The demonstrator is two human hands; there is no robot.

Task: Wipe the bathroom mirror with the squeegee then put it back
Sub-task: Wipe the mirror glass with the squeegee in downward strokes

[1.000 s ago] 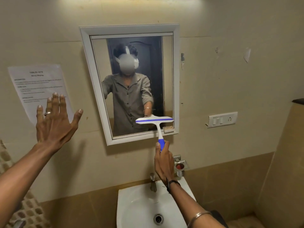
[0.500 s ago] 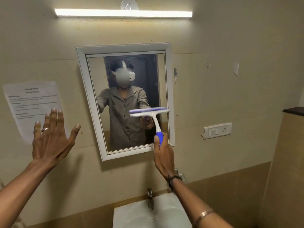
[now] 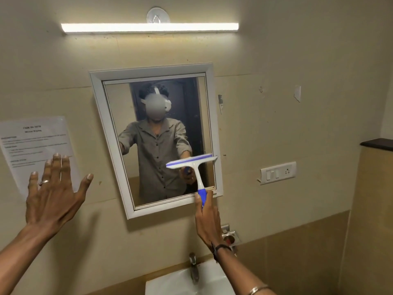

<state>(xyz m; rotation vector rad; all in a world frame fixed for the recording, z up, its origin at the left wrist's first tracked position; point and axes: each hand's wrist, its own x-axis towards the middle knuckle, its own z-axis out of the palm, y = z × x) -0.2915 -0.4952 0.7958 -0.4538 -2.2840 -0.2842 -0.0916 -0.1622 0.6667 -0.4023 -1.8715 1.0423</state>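
A white-framed mirror [image 3: 110, 133] hangs on the beige wall, showing a person in a grey shirt. My right hand [image 3: 207, 220] grips the blue handle of a white squeegee [image 3: 194, 166]. Its blue-edged blade lies roughly level over the mirror's lower right part, its right end reaching the frame. My left hand [image 3: 53, 194] is raised to the left of the mirror, fingers spread, palm toward the wall and a ring on one finger; it holds nothing.
A printed sheet [image 3: 32, 143] is stuck to the wall behind my left hand. A white basin [image 3: 170, 283] with a tap [image 3: 193, 269] sits below. A metal holder [image 3: 230, 237] is right of my wrist, a switch plate [image 3: 278, 172] farther right, a tube light [image 3: 148, 27] above.
The view tilted upward, so the light came into sight and the basin dropped low. My right hand lifted the squeegee from the mirror's bottom edge a little higher on the glass. The left hand stayed spread.
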